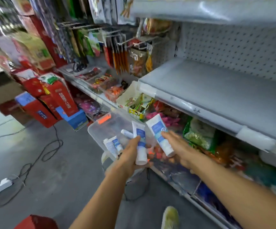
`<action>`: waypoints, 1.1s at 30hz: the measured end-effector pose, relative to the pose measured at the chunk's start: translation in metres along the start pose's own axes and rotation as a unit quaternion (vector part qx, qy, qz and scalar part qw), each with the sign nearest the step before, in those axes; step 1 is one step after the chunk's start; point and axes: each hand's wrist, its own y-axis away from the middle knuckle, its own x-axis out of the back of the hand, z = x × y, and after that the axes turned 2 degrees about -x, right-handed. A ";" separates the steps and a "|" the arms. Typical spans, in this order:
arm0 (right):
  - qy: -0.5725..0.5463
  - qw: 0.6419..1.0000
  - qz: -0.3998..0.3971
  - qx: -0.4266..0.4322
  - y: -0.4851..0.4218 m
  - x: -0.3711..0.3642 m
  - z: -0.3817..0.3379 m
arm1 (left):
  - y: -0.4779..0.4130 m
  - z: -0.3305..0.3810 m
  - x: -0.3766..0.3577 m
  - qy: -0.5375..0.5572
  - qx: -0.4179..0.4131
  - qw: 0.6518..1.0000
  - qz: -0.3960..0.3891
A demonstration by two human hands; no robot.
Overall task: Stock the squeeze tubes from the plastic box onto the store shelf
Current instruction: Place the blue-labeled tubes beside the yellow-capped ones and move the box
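Though motion blurred much of the head view, both hands showed plainly near its middle. The left hand (130,157) gripped the left tube (140,142), fingers curled round its lower body and the thumb laid across the front. The right hand (177,147) held the right tube (160,133) just to the right, tilted, with its fingers (166,135) pressed together along the tube's side; the thumb was hidden. Each tube was white with a blue label, flat crimped end up and broad white cap down. They stood apart, over the near right corner of the box (100,129), left of and below the front edge of the grey shelf (216,93). The box was clear plastic with an orange latch (104,119) on its far rim. Inside, two box tubes (113,145) lay side by side at the near left, and a small tube (126,133) lay further in. What the box stood on I could not tell. Packets (198,134) filled the lower shelf on the right.
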 end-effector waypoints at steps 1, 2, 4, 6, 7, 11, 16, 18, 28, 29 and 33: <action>-0.014 1.000 -0.006 0.009 0.022 0.011 -0.005 | 0.015 -0.002 -0.013 -0.004 -0.010 1.000 -0.010; -0.029 0.999 -0.007 0.017 0.042 0.022 -0.009 | 0.030 -0.004 -0.027 -0.007 -0.017 1.000 -0.020; -0.040 0.999 0.006 0.028 0.079 0.047 -0.018 | 0.059 -0.004 -0.055 -0.030 -0.035 0.999 -0.025; -0.039 0.999 0.007 0.028 0.112 0.071 -0.028 | 0.083 -0.005 -0.084 -0.051 -0.054 0.996 -0.042; -0.043 0.999 -0.002 0.030 0.129 0.083 -0.033 | 0.097 -0.005 -0.100 -0.063 -0.067 0.994 -0.052; -0.075 0.995 -0.011 0.067 0.194 0.134 -0.047 | 0.144 -0.013 -0.159 -0.110 -0.148 0.974 -0.135; -0.027 0.989 0.053 0.139 0.283 0.213 -0.053 | 0.202 -0.032 -0.253 -0.133 -0.212 0.942 -0.224; 0.002 0.982 0.091 0.163 0.322 0.251 -0.054 | 0.228 -0.046 -0.298 -0.145 -0.246 0.928 -0.240; 0.073 0.932 0.224 0.276 0.480 0.405 -0.061 | 0.336 -0.106 -0.489 -0.178 -0.333 0.868 -0.321; 0.068 0.922 0.243 0.292 0.489 0.415 -0.062 | 0.344 -0.109 -0.502 -0.185 -0.341 0.863 -0.323; 0.040 0.881 0.324 0.342 0.512 0.451 -0.074 | 0.361 -0.111 -0.541 -0.190 -0.380 0.853 -0.302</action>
